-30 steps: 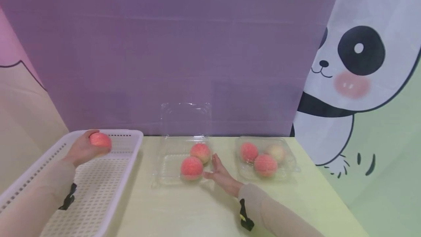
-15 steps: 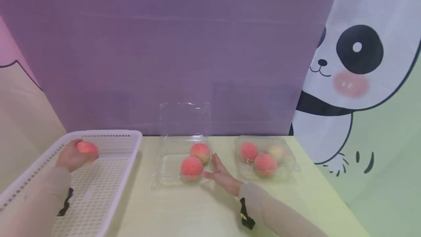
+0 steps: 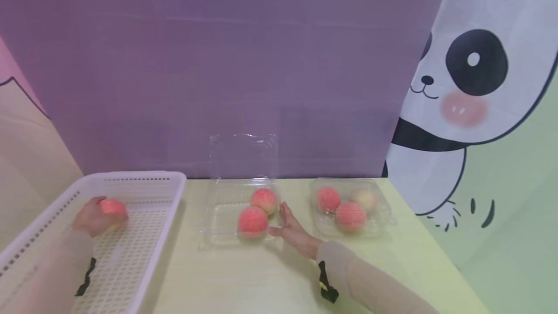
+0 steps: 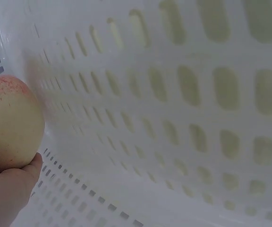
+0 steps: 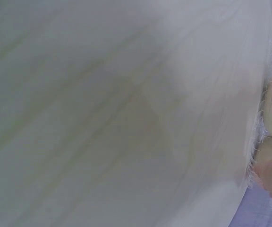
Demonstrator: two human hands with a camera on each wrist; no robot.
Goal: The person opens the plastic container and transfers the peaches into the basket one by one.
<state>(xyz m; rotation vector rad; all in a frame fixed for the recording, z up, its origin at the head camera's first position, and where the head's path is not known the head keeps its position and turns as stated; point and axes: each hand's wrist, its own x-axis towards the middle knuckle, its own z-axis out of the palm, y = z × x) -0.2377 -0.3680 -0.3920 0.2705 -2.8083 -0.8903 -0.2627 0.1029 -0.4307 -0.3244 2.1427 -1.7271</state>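
Inside the white perforated plastic basket (image 3: 174, 207), my left hand (image 3: 89, 219) grips a pink and cream peach (image 3: 112, 206). In the left wrist view the peach (image 4: 11, 125) shows its pale side, close by the basket wall, with a fingertip under it. My right hand (image 3: 297, 237) has its fingers spread, at the right side of a clear clamshell box (image 3: 224, 224) whose lid stands up. Two peaches lie in that box, the front one (image 3: 253, 222) near my right thumb and the other (image 3: 264, 201) behind it.
To the right sits a second clear clamshell box (image 3: 322, 231), holding three peaches, one of them paler (image 3: 364, 201). A purple backdrop (image 3: 244, 71) rises behind the light wooden table (image 3: 226, 280).
My left hand has carried the peach left and down into the basket. The right hand has kept its place beside the box.
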